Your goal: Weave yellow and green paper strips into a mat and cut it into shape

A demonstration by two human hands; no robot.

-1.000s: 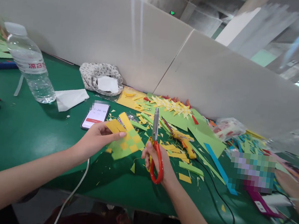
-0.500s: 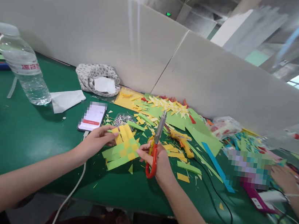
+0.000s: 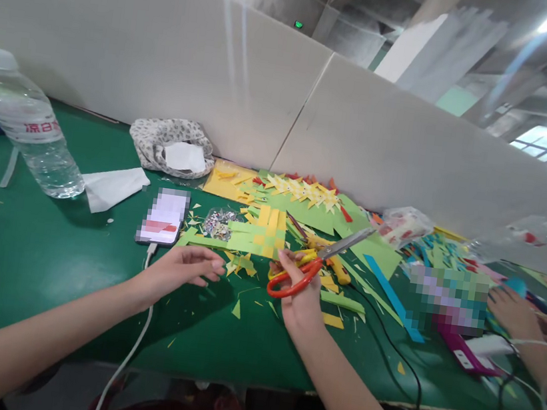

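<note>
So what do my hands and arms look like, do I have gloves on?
No gloves: your left hand and right hand are bare. No sleeves show on your forearms, and I see no watch, bracelet, rings or markings.

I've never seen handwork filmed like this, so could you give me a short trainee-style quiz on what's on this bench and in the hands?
1. Multiple choice: what is looped over the fingers of the right hand?
A) a glue gun
B) scissors
C) a water bottle

2. True or false: the white cable is plugged into the phone.

3. Fill in the blank: the checked piece of woven paper is made of green and ____ strips.

Key: 1. B; 2. true; 3. yellow
</note>
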